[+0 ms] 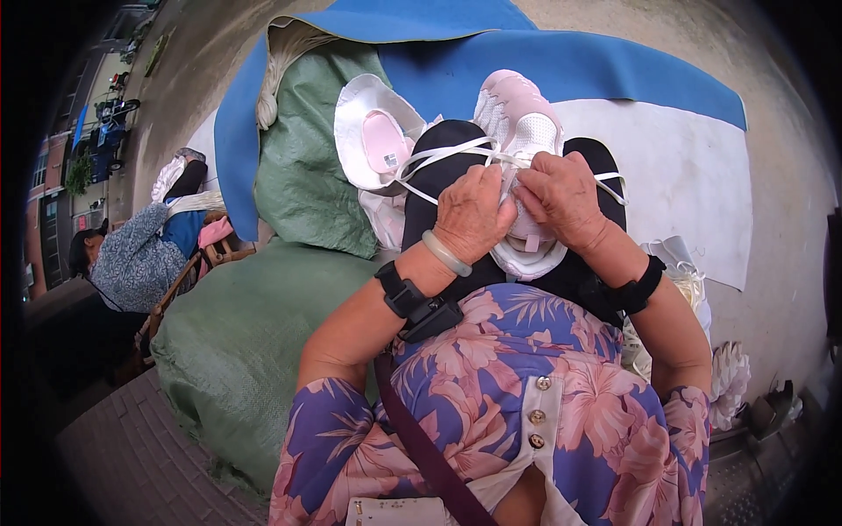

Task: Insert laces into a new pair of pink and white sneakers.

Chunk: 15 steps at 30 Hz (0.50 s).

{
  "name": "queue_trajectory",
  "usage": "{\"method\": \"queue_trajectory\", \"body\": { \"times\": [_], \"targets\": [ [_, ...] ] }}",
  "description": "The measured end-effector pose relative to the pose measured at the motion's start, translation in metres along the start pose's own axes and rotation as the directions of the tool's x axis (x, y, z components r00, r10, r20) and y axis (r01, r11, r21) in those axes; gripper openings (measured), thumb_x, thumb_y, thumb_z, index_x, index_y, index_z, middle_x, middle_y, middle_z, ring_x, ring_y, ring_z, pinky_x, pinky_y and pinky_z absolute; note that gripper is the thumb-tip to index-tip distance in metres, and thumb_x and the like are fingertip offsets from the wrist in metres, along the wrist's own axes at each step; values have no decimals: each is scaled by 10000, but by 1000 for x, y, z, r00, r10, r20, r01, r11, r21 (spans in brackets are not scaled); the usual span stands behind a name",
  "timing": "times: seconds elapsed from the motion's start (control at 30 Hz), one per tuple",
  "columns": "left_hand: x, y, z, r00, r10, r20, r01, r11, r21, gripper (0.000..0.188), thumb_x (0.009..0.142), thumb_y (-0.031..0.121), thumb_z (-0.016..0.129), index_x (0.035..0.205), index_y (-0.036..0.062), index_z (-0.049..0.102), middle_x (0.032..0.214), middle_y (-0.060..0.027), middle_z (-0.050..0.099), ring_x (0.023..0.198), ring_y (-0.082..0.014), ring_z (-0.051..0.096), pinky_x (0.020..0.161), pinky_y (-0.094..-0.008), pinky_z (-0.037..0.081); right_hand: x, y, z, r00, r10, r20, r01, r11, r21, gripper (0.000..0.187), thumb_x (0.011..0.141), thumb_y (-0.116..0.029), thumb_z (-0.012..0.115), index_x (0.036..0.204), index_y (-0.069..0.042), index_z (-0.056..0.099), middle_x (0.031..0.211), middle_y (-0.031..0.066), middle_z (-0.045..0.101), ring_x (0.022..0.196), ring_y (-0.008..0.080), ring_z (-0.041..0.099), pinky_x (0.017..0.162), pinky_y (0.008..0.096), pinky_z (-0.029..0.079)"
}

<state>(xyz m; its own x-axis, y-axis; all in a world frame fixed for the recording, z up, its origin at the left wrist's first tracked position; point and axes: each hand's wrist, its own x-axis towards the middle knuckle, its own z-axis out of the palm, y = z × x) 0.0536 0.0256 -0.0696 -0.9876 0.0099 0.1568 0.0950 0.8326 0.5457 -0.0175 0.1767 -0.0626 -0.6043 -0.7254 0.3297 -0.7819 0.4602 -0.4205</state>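
A pink and white sneaker (528, 123) rests on my dark-clad lap, its toe pointing away from me. Over its tongue, my left hand (474, 212) is closed in a pinch on the white shoelace (438, 156). Right beside it, my right hand (566, 200) has its fingers bent and pressed together at the lace holes, also on the lace. One loop of lace trails out to the left over my knee, and another shows past my right hand. My fingers hide the lace ends and the middle of the shoe.
A white shoe piece with a pink insole (383, 151) lies left of my knee. Green woven sacks (263, 324) stand at my left, and a bundle of pale laces (282, 72) hangs above. A blue and white sheet (667, 167) spreads ahead. Another person (140, 254) sits far left.
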Motion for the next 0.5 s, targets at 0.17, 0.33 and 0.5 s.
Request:
{"method": "queue_trajectory", "body": {
  "times": [0.17,0.33,0.5],
  "targets": [
    [2,-9,2,1000,-7,28,10,993,-114,170,741,132,540,854,4,536,743,-161,528,713,-337,548,618,-417,446,4,-1,10,999,-39,9,40,998,-49,70,696,-164,596,679,-97,584,680,40,499,689,209,536,628,358,348],
    [6,-10,8,998,59,-9,-60,983,-175,140,761,98,517,865,8,542,737,-158,535,709,-347,544,624,-417,438,4,3,14,990,-141,14,142,978,-151,82,680,-168,575,714,-94,583,700,41,487,684,202,532,651,358,340],
    [5,-6,7,999,22,-30,-25,991,-128,163,774,125,549,886,6,558,778,-157,544,722,-344,552,640,-407,447,-8,2,-15,972,-233,45,237,952,-192,77,661,-143,574,721,-96,569,690,37,468,647,197,506,640,350,331]
  ]
}}
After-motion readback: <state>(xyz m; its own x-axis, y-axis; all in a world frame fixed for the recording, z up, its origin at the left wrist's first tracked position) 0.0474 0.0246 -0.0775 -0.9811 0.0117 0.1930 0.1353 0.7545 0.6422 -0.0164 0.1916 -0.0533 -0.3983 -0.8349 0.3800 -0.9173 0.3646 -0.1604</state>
